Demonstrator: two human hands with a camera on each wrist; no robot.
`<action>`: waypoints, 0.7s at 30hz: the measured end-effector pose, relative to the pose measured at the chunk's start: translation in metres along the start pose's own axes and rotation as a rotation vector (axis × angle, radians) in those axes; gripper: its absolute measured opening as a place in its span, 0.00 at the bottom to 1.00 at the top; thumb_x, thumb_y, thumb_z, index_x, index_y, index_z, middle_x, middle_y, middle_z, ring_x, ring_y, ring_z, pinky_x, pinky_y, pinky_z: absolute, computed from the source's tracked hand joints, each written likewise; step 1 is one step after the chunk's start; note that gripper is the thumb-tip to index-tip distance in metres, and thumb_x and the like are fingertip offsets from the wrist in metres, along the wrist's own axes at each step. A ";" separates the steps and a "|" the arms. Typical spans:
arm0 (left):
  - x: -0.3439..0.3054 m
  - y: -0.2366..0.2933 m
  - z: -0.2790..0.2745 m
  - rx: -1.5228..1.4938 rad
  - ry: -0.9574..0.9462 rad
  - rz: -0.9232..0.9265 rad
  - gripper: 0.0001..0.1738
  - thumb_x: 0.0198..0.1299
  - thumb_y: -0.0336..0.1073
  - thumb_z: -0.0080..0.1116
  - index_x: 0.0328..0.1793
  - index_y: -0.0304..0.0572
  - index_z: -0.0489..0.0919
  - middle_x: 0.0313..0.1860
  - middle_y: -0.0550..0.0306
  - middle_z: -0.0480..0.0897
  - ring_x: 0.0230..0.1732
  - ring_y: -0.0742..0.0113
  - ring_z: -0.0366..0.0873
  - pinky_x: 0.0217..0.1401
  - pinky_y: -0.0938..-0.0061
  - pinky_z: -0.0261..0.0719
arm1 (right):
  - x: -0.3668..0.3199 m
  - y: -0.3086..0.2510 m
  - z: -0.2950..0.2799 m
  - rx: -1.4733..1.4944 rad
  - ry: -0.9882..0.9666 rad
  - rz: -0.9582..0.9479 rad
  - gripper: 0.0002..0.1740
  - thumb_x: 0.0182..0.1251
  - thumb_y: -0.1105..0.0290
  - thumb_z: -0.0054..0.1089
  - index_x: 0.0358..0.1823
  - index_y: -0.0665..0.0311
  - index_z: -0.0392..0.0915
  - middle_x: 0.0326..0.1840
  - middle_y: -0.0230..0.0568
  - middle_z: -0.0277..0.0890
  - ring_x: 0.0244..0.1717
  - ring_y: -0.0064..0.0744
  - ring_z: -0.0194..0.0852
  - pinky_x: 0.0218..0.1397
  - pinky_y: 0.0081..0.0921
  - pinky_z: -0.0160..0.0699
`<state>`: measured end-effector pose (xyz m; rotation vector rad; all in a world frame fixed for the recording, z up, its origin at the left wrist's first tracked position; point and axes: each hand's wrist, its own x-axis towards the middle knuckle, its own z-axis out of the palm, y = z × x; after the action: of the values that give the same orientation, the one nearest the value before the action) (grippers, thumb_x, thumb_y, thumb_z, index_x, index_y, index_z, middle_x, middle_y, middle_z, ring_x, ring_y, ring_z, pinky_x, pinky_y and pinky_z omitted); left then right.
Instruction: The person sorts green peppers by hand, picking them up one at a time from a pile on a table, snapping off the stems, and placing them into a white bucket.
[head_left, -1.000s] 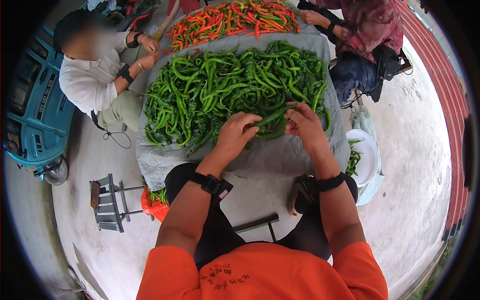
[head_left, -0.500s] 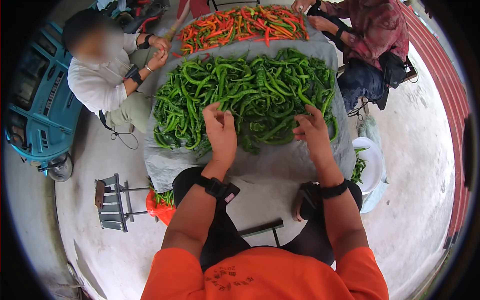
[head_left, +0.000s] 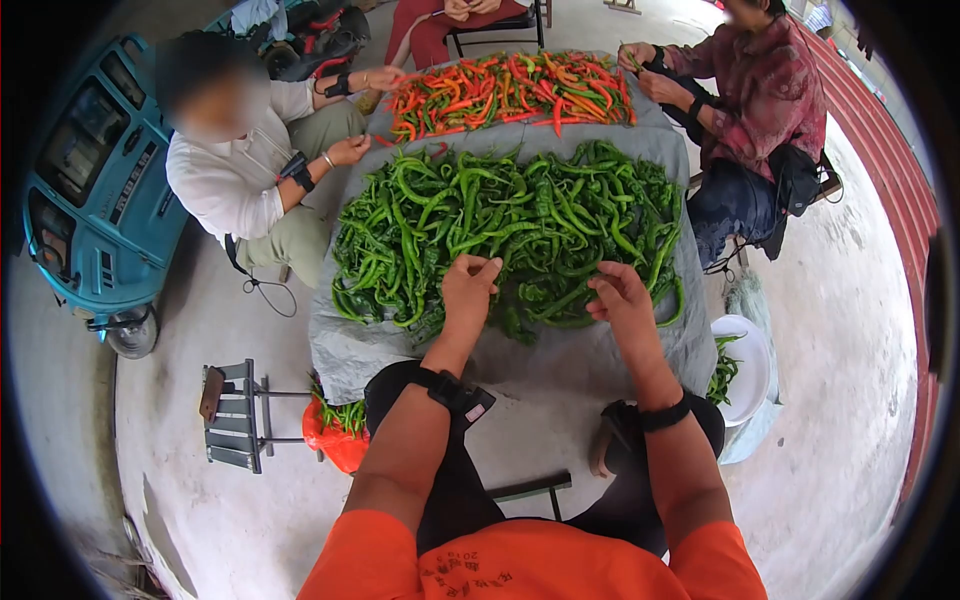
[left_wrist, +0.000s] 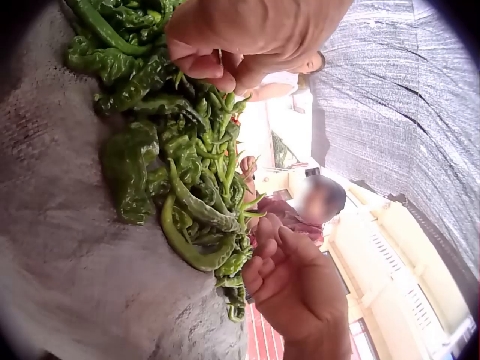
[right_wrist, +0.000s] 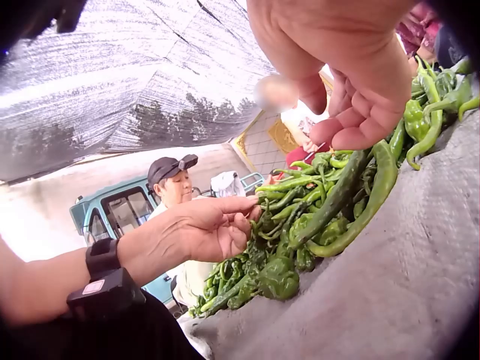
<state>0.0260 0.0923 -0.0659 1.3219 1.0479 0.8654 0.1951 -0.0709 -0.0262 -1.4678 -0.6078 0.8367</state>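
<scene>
A broad heap of green peppers (head_left: 520, 215) covers the near part of the cloth-covered table. At the heap's near edge is my left hand (head_left: 468, 305), palm inward, fingers bent loosely, with no pepper visible in its grasp. My right hand (head_left: 628, 312) hovers over the near right part of the heap, fingers loosely bent and thumb apart. In the left wrist view, the right hand (left_wrist: 300, 289) shows its palm beside the peppers (left_wrist: 195, 217). From the right wrist view, the left hand (right_wrist: 206, 229) is beside the heap, its fingertips partly overlapping pepper stems.
Red and orange peppers (head_left: 510, 92) lie at the table's far end. People sit at the left, right and far sides. A white basin (head_left: 745, 370) is at the lower right; a red bag (head_left: 335, 435) and small stool (head_left: 232, 415) are at the lower left.
Both hands have let go of the green pepper they held between them and moved apart. The head view has shifted, showing more of the far side. The person at the left has spread their hands.
</scene>
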 end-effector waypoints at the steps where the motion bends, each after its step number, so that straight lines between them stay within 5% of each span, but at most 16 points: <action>1: -0.001 0.003 0.000 -0.047 -0.003 -0.057 0.15 0.61 0.35 0.63 0.49 0.34 0.79 0.30 0.64 0.76 0.23 0.76 0.72 0.24 0.79 0.69 | -0.001 0.001 0.000 -0.003 0.001 -0.002 0.16 0.70 0.71 0.50 0.58 0.64 0.70 0.47 0.38 0.77 0.32 0.22 0.76 0.37 0.19 0.75; 4: 0.000 0.005 -0.002 -0.276 -0.134 -0.168 0.16 0.60 0.34 0.64 0.52 0.35 0.78 0.30 0.65 0.76 0.24 0.79 0.71 0.25 0.81 0.68 | -0.001 0.002 0.000 -0.020 -0.010 -0.009 0.15 0.70 0.71 0.50 0.57 0.63 0.71 0.45 0.36 0.78 0.32 0.21 0.76 0.37 0.19 0.75; 10: -0.009 0.023 -0.008 -0.237 -0.505 -0.340 0.14 0.59 0.33 0.64 0.51 0.41 0.77 0.29 0.67 0.75 0.28 0.80 0.71 0.29 0.84 0.67 | -0.002 -0.002 0.002 -0.086 -0.075 -0.030 0.15 0.71 0.69 0.50 0.56 0.62 0.72 0.43 0.35 0.79 0.30 0.19 0.75 0.34 0.17 0.74; 14: -0.028 0.026 -0.011 -0.139 -0.803 -0.300 0.11 0.56 0.31 0.66 0.37 0.48 0.73 0.33 0.68 0.76 0.29 0.79 0.71 0.32 0.83 0.68 | -0.006 -0.014 0.010 -0.045 -0.108 -0.003 0.17 0.72 0.65 0.51 0.58 0.64 0.71 0.46 0.37 0.80 0.27 0.18 0.74 0.30 0.16 0.72; 21: -0.043 0.012 -0.011 0.306 -1.318 -0.098 0.12 0.53 0.33 0.65 0.38 0.38 0.72 0.32 0.63 0.78 0.36 0.77 0.74 0.40 0.77 0.73 | -0.006 -0.015 0.018 -0.027 -0.294 0.217 0.20 0.72 0.60 0.53 0.58 0.65 0.71 0.47 0.38 0.80 0.26 0.18 0.73 0.30 0.17 0.72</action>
<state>0.0024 0.0570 -0.0486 1.6469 0.1628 -0.3302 0.1789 -0.0633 -0.0096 -1.4641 -0.6868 1.2326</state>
